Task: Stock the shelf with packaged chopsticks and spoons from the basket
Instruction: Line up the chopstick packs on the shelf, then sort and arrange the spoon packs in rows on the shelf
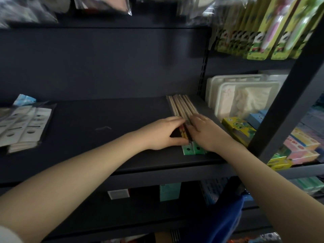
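Resting on a dark shelf, 2 hands press packaged chopsticks.

— You're working in dim light; the dark grey metal shelf swallows detail.
— Brighter at your right, though. The hanging green card packs smear with blur, and edges bend.

both arms reach forward, left hand and right hand side by side, fingers nearly meeting.
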Available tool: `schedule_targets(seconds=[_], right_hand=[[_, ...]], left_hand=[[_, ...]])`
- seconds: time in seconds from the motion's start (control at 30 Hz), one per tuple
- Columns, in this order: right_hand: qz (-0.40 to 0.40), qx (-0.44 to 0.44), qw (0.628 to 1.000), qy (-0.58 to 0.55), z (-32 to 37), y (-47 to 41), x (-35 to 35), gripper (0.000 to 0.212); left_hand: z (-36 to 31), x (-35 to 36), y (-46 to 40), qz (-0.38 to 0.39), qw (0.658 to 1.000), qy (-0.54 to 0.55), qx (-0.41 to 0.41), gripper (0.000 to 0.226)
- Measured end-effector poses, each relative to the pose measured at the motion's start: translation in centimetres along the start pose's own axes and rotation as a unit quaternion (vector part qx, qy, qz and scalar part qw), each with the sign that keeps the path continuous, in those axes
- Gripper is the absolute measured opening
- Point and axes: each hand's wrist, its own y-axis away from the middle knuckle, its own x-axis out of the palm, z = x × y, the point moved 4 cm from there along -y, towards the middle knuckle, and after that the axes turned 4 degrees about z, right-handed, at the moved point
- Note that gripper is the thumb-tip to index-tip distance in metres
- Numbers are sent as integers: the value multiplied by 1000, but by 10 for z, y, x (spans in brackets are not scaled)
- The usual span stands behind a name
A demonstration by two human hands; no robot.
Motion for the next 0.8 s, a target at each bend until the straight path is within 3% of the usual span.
schedule_targets(seconds=[0.13,0.33,0.5,0.8], right_hand=[[-77,-74,994,33,29,1,-11,38],[3,-234,972,4,125,-11,25,26],[98,-318,942,53,206,-16,66,39],[157,-332,930,26,333,-59,108,61]], left_hand=[[13,-20,36,-74,997,-37,8,54],[77,-54,126,-245,961,-17,-130,26],[129,-59,203,-252,943,-20,-218,22],[210,-87,303,-256,912,-128,-294,35]])
